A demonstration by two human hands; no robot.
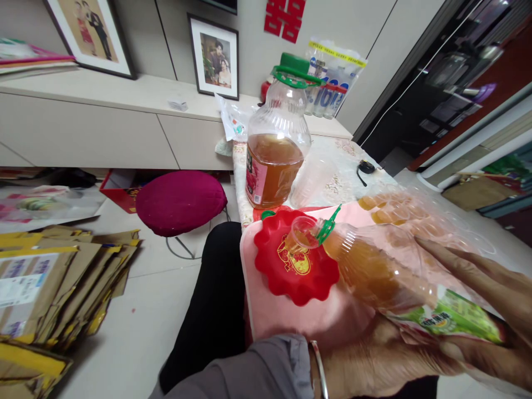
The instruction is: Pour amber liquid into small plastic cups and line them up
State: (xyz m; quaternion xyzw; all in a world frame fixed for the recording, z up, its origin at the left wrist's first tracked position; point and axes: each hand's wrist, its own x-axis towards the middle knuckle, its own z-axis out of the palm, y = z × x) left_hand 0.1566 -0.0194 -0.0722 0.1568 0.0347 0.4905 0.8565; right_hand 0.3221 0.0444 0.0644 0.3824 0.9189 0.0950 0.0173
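Currently both hands (386, 354) half-closed round tilted clear-plastic bottle (369, 271), mouth at clear cup (298, 237) over red scalloped plate (318, 284), worktop's (347, 166) left edge.

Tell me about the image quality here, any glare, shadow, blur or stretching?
Head view throughout: glints on the tilted bottle and the upright bottle; a soft shadow on the pink cloth beside the left hand; dark shelving at upper right looks blurred; the right hand and cardboard stack look stretched toward the frame's edges.
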